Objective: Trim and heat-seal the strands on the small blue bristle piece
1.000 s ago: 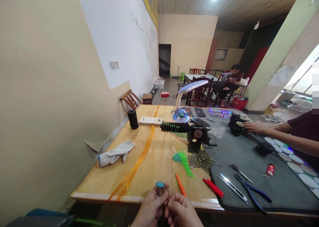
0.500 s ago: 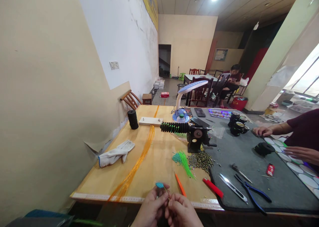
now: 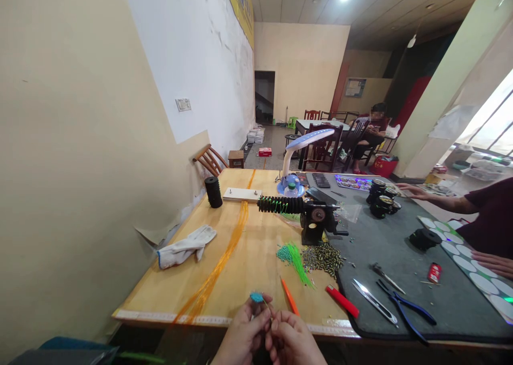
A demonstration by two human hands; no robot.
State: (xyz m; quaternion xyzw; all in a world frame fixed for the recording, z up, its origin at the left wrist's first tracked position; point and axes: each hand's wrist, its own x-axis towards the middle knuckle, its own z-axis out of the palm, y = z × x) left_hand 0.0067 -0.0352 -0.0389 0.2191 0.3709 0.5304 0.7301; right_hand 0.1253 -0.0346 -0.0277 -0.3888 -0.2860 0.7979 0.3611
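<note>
My left hand (image 3: 244,332) pinches a small teal beaded piece (image 3: 256,297) just above the table's front edge. A thin green wire (image 3: 267,309) runs down from it to my right hand (image 3: 290,341), whose fingertips close on the wire, touching my left hand. Nearest to my right hand lies an orange plastic strip (image 3: 289,296). Farther ahead on the wooden table (image 3: 248,295) are a heap of teal beads (image 3: 284,254), a bunch of green wires (image 3: 298,263), and mixed dark beads (image 3: 323,259).
Long orange strands (image 3: 216,263) lie left, beside a white work glove (image 3: 185,246). A black coil-wound hand winder (image 3: 315,215) stands ahead. Scissors (image 3: 374,309) and blue-handled pliers (image 3: 405,309) lie on a grey mat (image 3: 385,247). A co-worker's hand (image 3: 412,192) reaches across it from the right.
My hands and the beaded piece stay almost still. The co-worker's hands have moved apart, one away from the black spools and the other down toward the right edge.
</note>
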